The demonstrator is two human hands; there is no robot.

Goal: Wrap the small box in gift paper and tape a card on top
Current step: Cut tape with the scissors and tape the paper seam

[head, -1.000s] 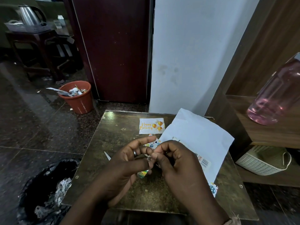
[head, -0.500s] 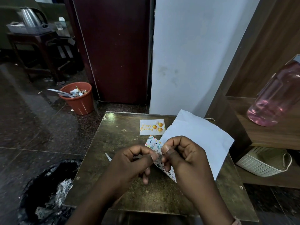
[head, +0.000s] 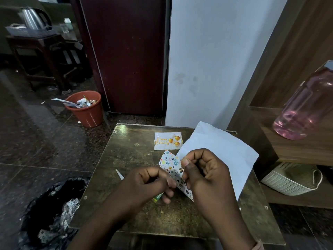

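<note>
A sheet of gift paper (head: 218, 154) lies on the small brown table (head: 129, 159), its white back up and a printed flap (head: 170, 162) folded over at its left. My right hand (head: 203, 170) pinches that printed flap with thumb and fingers. My left hand (head: 149, 183) is curled just left of it, and a green-tipped object (head: 157, 197) shows under its fingers; what it is I cannot tell. A "Happy Birthday" card (head: 167, 141) with gold balloons lies flat behind the hands. The small box is hidden.
A thin white strip (head: 119, 175) lies on the table left of my left hand. On the floor stand an orange bin (head: 86, 110) and a black-lined bin (head: 50, 210). At the right, a wooden shelf carries a pink bottle (head: 304, 105) above a white basket (head: 292, 179).
The printed flap has come up into view between my hands and my right hand has taken it in a pinch. My left hand has drawn slightly down and left.
</note>
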